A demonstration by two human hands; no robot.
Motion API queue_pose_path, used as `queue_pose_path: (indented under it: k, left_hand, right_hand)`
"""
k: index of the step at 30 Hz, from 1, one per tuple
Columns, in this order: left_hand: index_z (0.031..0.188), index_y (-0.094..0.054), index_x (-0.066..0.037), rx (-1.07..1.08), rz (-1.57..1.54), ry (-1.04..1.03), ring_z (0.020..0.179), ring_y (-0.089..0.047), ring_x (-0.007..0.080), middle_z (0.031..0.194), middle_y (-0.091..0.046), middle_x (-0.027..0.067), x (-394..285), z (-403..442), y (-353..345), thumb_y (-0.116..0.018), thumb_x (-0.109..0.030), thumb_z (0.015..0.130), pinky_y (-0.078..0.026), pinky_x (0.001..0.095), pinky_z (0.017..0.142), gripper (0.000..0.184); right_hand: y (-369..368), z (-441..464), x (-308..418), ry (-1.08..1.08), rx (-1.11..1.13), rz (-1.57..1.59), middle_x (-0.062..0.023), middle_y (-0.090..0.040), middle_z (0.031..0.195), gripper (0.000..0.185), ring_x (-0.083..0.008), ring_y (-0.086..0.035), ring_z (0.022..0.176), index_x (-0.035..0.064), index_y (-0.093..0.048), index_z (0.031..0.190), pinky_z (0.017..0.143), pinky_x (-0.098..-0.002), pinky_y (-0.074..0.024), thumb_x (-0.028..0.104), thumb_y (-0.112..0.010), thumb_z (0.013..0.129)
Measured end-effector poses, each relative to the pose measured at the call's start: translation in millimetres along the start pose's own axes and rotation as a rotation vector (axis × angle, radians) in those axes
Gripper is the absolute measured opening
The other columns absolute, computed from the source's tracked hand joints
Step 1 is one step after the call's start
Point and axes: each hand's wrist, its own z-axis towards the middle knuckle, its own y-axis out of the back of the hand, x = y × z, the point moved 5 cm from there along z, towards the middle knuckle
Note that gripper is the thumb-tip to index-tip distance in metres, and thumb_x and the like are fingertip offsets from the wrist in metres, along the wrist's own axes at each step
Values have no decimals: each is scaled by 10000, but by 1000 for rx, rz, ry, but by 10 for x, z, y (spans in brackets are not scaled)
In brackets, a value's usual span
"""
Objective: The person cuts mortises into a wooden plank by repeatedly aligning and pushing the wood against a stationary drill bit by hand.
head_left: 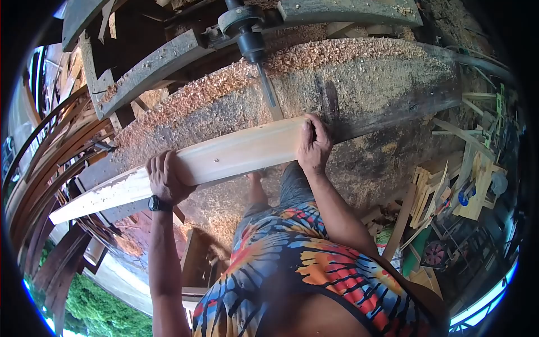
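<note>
A long, pale wooden plank point(241, 147) lies slantwise across the worktable, its narrow far end reaching out to the left. My left hand point(167, 178), with a dark watch at the wrist, is closed over the plank's edge left of the middle. At the right end, my right hand point(314, 145) grips the plank with curled fingers. Just behind the plank's far edge, a long metal bit point(270, 94) points down from a dark chuck point(251, 46). Its tip meets or passes behind the plank's edge; I cannot tell which.
Wood shavings point(337, 51) are heaped along the back of the worktable point(393, 84). Curved timber pieces point(154, 70) stand behind it. Bent strips point(48, 151) are stacked at the left. Boards point(429, 188) and a small fan point(434, 254) sit at the right.
</note>
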Motion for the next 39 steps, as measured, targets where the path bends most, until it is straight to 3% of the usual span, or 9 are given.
queue_pose_path:
  k: [7,12,17,27,30,39]
  left_hand:
    - [1457,-549,-75,9,-8,22,1215,-611,416,1347,-649,178,60,-1,-5,-969,-261,562,-427,582,1110,1007]
    - [1469,-556,-85,38,-11,43,1225,-601,427,1365,-645,178,245,-9,15,-981,-229,506,-427,585,1119,1062]
    - [1470,-578,-54,32,0,56,1248,-601,442,1375,-655,195,321,-29,22,-1000,-211,428,-445,585,1117,1135]
    - [1489,-559,-94,42,6,68,1234,-612,426,1376,-655,183,372,64,58,-971,-208,487,-432,585,1109,1090]
    - [1495,-561,-92,47,0,71,1246,-614,423,1391,-657,183,375,56,67,-962,-201,491,-432,581,1113,1087]
    - [1479,-589,-73,57,9,75,1238,-633,424,1376,-674,190,389,70,52,-934,-196,507,-442,588,1114,1039]
  right_hand:
    - [-36,18,15,2,-12,35,-136,-774,1218,227,-337,-694,1160,43,-765,1250,1041,-461,-542,176,-705,1077]
    - [-162,78,171,39,-14,-4,-120,-771,1222,224,-280,-702,1159,46,-764,1279,1018,-419,-554,159,-672,1109]
    - [-249,70,170,-48,-17,59,-121,-777,1217,204,-314,-688,1170,46,-771,1237,1047,-437,-545,118,-721,1053]
    - [-301,223,287,-29,-12,0,-99,-786,1194,199,-303,-685,1159,61,-782,1232,1036,-426,-544,123,-727,1051]
    - [-300,226,295,13,2,-10,-109,-743,1181,223,-261,-662,1131,51,-772,1282,1001,-394,-543,146,-678,1103]
    - [-298,245,308,24,-8,-11,-92,-796,1201,192,-297,-685,1127,58,-775,1225,1027,-426,-538,125,-719,1054]
